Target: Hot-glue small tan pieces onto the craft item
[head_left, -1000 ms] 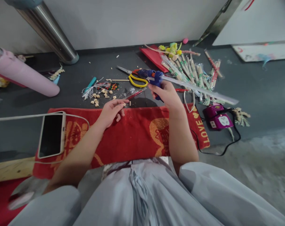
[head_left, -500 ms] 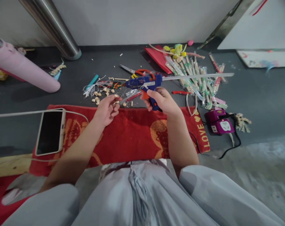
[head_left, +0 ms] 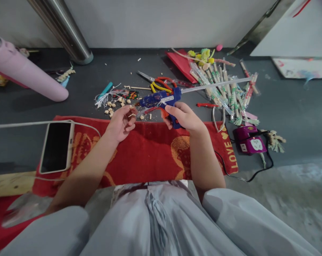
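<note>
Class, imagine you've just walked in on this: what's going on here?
A person's right hand grips a blue glue gun with a long clear glue stick jutting from its back. The nozzle points toward the left hand, which seems to pinch a small pale piece; whether they touch is unclear. More pale bits and scissors lie beyond the red towel, where a phone rests.

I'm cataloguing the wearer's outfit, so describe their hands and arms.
The left hand and right hand are bare, with no gloves, rings or watch visible. The forearms are uncovered. Loose, plain, pale grey-blue cloth, probably wide sleeves, covers them higher up.
</note>
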Motion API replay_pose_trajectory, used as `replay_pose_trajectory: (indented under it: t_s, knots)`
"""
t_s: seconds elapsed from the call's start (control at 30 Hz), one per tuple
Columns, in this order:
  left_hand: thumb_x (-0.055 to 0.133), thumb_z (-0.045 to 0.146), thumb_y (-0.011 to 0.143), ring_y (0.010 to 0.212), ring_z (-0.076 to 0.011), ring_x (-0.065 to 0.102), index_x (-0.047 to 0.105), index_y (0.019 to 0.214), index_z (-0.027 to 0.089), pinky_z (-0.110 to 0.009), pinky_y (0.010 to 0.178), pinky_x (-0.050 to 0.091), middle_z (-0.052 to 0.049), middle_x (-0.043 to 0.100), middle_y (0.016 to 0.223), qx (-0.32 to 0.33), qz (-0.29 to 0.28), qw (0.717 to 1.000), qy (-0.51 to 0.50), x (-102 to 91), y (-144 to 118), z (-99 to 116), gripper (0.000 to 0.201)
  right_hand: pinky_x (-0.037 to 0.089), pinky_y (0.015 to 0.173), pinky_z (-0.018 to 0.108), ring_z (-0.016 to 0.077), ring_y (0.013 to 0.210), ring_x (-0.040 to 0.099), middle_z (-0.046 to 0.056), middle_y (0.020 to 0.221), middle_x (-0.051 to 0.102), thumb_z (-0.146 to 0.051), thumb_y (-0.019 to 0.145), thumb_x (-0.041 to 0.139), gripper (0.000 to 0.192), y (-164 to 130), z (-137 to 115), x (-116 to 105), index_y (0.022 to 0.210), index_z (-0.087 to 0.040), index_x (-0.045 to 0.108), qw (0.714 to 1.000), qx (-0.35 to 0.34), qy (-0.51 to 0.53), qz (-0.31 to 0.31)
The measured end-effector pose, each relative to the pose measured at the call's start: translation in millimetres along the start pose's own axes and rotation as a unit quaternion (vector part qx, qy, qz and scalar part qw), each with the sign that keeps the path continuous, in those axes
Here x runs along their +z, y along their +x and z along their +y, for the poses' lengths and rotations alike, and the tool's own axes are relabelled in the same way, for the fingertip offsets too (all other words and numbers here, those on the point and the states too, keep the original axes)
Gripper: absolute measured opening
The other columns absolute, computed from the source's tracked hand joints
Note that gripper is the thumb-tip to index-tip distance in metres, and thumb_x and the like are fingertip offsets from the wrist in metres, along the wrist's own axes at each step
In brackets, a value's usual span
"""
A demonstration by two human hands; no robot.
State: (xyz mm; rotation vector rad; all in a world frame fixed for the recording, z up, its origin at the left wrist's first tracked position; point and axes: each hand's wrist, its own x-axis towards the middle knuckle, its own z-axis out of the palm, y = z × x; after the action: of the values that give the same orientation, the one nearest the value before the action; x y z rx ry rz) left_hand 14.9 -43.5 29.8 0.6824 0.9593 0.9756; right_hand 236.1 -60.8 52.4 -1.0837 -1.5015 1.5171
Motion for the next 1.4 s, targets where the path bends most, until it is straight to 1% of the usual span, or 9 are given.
replay_pose_trajectory:
  t_s: [0.17,0.37,0.57,0.8,1.03,1.4]
  knots:
    - [0.062,0.037,0.079,0.041,-0.0013,0.036,0.052,0.075,0.018,-0.014,0.03,0.02,0.002,0.055,0.066,-0.016,0.035,0.999,0.024,5.1,-3.3,3.7,0.022,0.041,0.045,0.02,0.0065,0.042,0.051,-0.002,0.051,0.055,-0.052,0.088,0.055,0.041,0.2,-0.1,0.2,0.066,-0.018,0.052,1.0,0.003,-0.009,-0.007]
    - [0.066,0.037,0.076,0.041,-0.0011,0.035,0.049,0.073,0.018,-0.015,0.031,0.019,0.004,0.051,0.064,-0.004,0.009,1.0,0.027,4.2,-3.3,3.5,0.026,0.041,0.045,0.021,0.0072,0.043,0.05,-0.002,0.051,0.055,-0.052,0.089,0.053,0.041,-0.5,-2.0,0.7,0.065,-0.019,0.052,1.0,0.006,-0.025,-0.004]
    - [0.066,0.032,0.074,0.041,-0.001,0.035,0.049,0.071,0.018,-0.013,0.03,0.021,0.004,0.049,0.062,-0.025,0.025,0.999,0.01,5.1,-4.1,4.6,0.022,0.042,0.047,0.021,0.0069,0.042,0.05,-0.003,0.049,0.055,-0.048,0.091,0.052,0.039,-0.7,-4.4,1.1,0.065,-0.018,0.052,0.999,-0.007,-0.039,-0.009]
    - [0.063,0.024,0.074,0.038,-0.0005,0.036,0.054,0.069,0.015,-0.013,0.029,0.02,0.006,0.047,0.058,-0.023,0.021,0.999,-0.033,4.6,-3.0,3.5,0.014,0.042,0.045,0.018,0.0055,0.042,0.052,-0.004,0.05,0.053,-0.046,0.09,0.053,0.037,0.1,-0.4,0.2,0.066,-0.017,0.052,1.0,0.009,-0.014,0.0]
    - [0.061,0.023,0.074,0.038,-0.0002,0.036,0.054,0.069,0.015,-0.013,0.029,0.02,0.007,0.046,0.057,-0.028,0.029,0.999,-0.034,5.8,-3.5,4.2,0.012,0.042,0.044,0.018,0.0053,0.042,0.053,-0.005,0.051,0.052,-0.046,0.09,0.054,0.038,-0.1,-0.1,0.3,0.066,-0.017,0.051,1.0,0.01,-0.013,0.0]
    - [0.061,0.022,0.077,0.038,-0.0003,0.036,0.054,0.07,0.015,-0.013,0.029,0.02,0.007,0.047,0.056,-0.032,0.036,0.998,-0.031,6.4,-3.6,4.7,0.011,0.043,0.045,0.017,0.0046,0.042,0.053,-0.005,0.052,0.051,-0.04,0.092,0.052,0.036,-0.4,-1.7,1.3,0.065,-0.017,0.05,1.0,0.018,-0.011,0.0]
